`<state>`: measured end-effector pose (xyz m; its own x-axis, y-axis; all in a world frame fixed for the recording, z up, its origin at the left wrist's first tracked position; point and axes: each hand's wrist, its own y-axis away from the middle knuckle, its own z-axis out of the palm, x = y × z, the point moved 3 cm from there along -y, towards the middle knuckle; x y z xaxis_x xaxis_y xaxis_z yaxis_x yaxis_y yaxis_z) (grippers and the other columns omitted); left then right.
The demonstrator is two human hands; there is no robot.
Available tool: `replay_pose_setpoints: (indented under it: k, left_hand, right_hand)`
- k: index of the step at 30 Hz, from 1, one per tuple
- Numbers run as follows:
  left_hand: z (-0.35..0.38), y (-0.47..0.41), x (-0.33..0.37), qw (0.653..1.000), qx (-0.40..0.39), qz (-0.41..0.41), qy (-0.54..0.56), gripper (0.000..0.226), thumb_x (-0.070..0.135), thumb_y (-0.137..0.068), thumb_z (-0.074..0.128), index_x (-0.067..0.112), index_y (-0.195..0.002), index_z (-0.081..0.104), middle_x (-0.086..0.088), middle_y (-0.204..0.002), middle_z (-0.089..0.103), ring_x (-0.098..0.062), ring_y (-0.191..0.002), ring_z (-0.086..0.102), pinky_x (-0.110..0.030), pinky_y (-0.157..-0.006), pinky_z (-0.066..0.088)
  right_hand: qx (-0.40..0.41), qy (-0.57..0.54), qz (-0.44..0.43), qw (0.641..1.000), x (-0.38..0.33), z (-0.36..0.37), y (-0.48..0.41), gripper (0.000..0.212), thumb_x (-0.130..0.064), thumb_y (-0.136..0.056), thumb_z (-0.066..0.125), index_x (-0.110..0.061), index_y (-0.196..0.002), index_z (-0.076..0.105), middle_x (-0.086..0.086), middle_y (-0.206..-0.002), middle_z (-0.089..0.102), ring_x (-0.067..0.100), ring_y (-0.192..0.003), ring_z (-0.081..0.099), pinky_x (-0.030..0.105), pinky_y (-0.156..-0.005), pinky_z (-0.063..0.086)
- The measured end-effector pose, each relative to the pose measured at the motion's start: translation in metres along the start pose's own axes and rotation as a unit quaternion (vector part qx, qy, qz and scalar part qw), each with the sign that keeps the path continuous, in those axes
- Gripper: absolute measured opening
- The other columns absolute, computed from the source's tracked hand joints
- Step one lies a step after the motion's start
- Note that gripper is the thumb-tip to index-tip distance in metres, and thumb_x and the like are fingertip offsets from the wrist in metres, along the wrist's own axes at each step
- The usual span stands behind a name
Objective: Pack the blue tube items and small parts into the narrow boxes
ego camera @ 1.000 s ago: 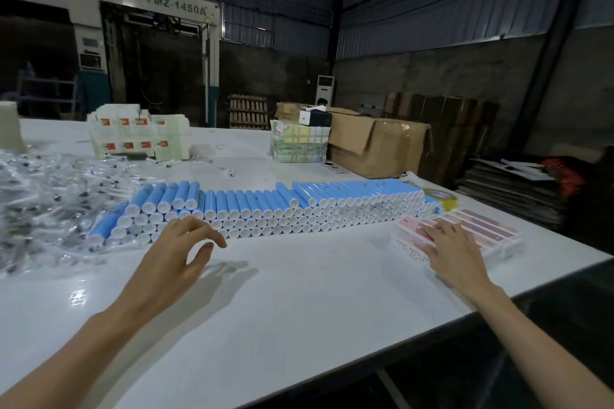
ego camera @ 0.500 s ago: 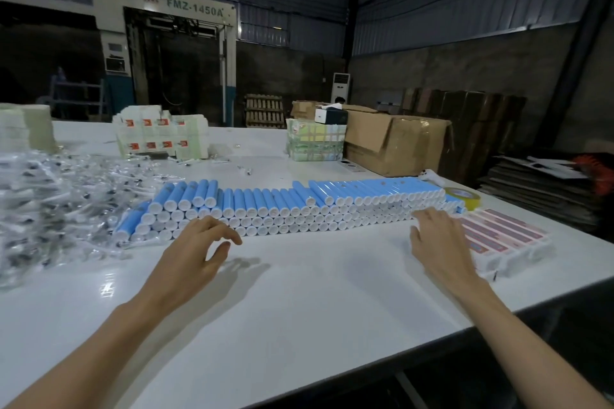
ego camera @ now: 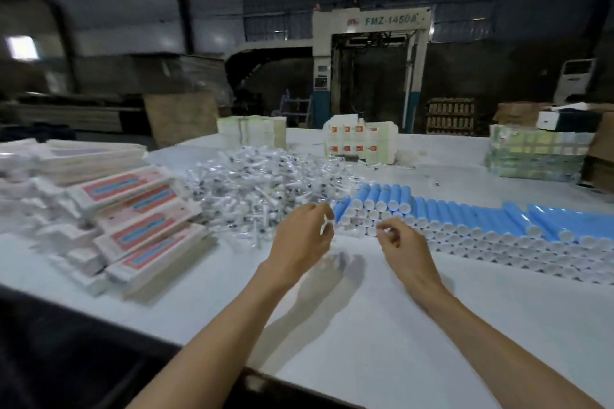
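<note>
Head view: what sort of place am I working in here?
Probably a factory packing hall: a big grey machine marked FMZ-1450A stands behind the long white table, which holds rows of stacked blue white-capped tubes and piles of narrow pink-and-white cardboard boxes.

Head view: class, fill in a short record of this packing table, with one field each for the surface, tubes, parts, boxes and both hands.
surface: white table
tubes: blue tubes lying stacked in rows, right of centre
parts: small parts in a loose pile, left of the tubes
boxes: narrow boxes heaped at the left end
left: left hand raised, pinching a small white part
right: right hand raised and curled; unclear whether it holds anything
</note>
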<state>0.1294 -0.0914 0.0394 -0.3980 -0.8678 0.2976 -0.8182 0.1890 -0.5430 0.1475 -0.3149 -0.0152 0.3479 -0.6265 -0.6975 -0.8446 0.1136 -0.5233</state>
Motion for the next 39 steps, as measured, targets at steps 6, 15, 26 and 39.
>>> replay_pose_setpoints:
  k: [6,15,26,39]
  left_hand:
    - [-0.048,0.029,-0.100,0.959,0.026,-0.136,-0.247,0.024,0.022,-0.105,0.053,0.013,-0.127,0.056,-0.007,-0.126,0.061,-0.026,-0.111,0.055,-0.037,-0.093,0.046]
    - [-0.086,0.059,-0.180,0.908,0.103,-0.177,-0.366,0.039,0.041,-0.104,0.059,0.003,-0.115,0.059,-0.017,-0.114,0.058,-0.035,-0.102,0.053,-0.048,-0.088,0.040]
    - [-0.112,0.032,-0.183,0.878,0.019,-0.220,-0.424,0.056,0.050,-0.098,0.069,0.007,-0.131,0.057,-0.016,-0.131,0.061,-0.036,-0.118,0.056,-0.049,-0.098,0.042]
    - [-0.021,-0.042,-0.009,0.991,0.033,-0.050,0.121,0.067,0.058,-0.089,0.078,0.011,-0.129,0.052,0.000,-0.108,0.059,-0.018,-0.084,0.066,-0.028,-0.069,0.053]
  right_hand:
    - [-0.108,0.069,-0.036,0.991,0.006,0.019,0.010,0.019,-0.016,-0.100,0.060,-0.033,-0.103,0.067,-0.008,-0.062,0.060,0.007,-0.059,0.058,0.034,-0.060,0.048]
    - [-0.110,0.016,-0.029,0.993,-0.002,0.014,0.015,0.020,-0.012,-0.101,0.061,-0.030,-0.101,0.070,-0.003,-0.070,0.061,0.020,-0.059,0.056,0.039,-0.064,0.047]
    - [-0.119,-0.032,-0.005,0.992,-0.003,0.012,0.018,0.021,-0.010,-0.103,0.058,-0.027,-0.100,0.071,0.004,-0.072,0.063,0.036,-0.069,0.061,0.036,-0.063,0.045]
    - [-0.085,-0.076,0.048,0.992,0.000,0.010,0.015,0.023,-0.010,-0.100,0.056,-0.025,-0.102,0.073,-0.008,-0.078,0.065,0.014,-0.067,0.057,0.034,-0.067,0.048]
